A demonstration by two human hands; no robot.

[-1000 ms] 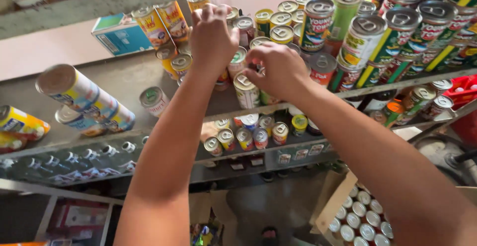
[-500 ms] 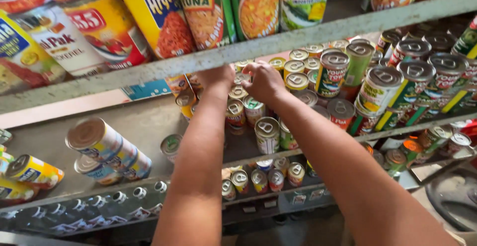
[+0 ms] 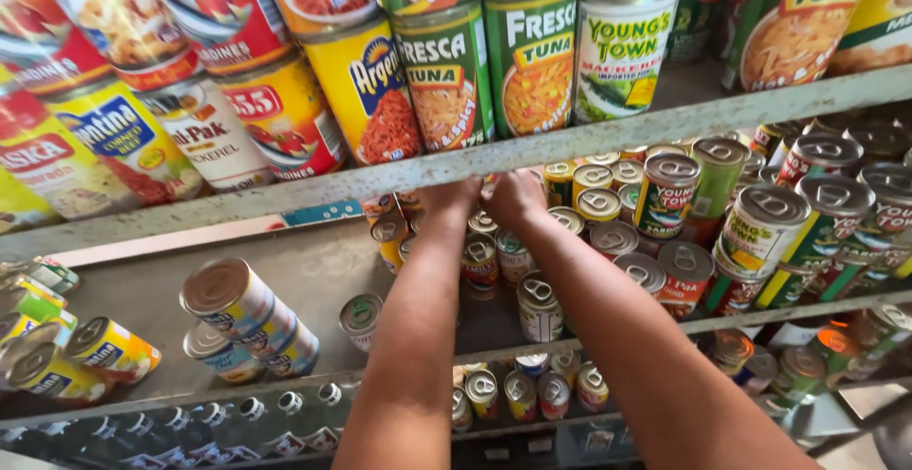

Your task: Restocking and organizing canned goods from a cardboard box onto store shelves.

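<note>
Two bare hands reach deep onto the middle shelf (image 3: 304, 271), left hand (image 3: 454, 195) and right hand (image 3: 513, 197) side by side among the small cans (image 3: 494, 247) at twelve o'clock. The upper shelf edge (image 3: 570, 147) hides the fingers, so their grip cannot be told. Tall cans (image 3: 760, 228) crowd at three o'clock, a lone small can (image 3: 361, 318) sits at nine o'clock, and stacked cans (image 3: 242, 313) lie farther left.
</note>
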